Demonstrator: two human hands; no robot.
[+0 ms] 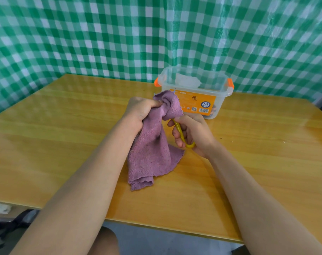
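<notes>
Where the left hand (140,112) bunches the upper part of the purple cloth (151,155), we see its fingers curled tight round the fabric, their tips buried in the folds. From that fist the cloth hangs down, and its lower end lies crumpled on the wooden table (64,135), near the middle of the top. The right hand (193,133), just beside the cloth, is clamped on a yellow-handled tool (181,134): the fingers pass through a yellow loop and wrap it, so only a strip of the handle and the bottom of the loop show. The tool's working end runs up into the folds and is hidden, so we cannot say for certain what it is, though the handle looks like that of scissors. Two tiny bluish specks sit at the cloth's top edge, too small for us to identify.

Behind the hands stands a clear plastic box (224,92) with orange latches (230,83) and an orange label (198,104) whose print is too small to read. A white lump (188,80) lies inside, blurred by the wall, and the cloth covers the box's near left corner. A green checked curtain (101,34) closes off the back. At the bottom edge a knee (105,242) is cut off.
</notes>
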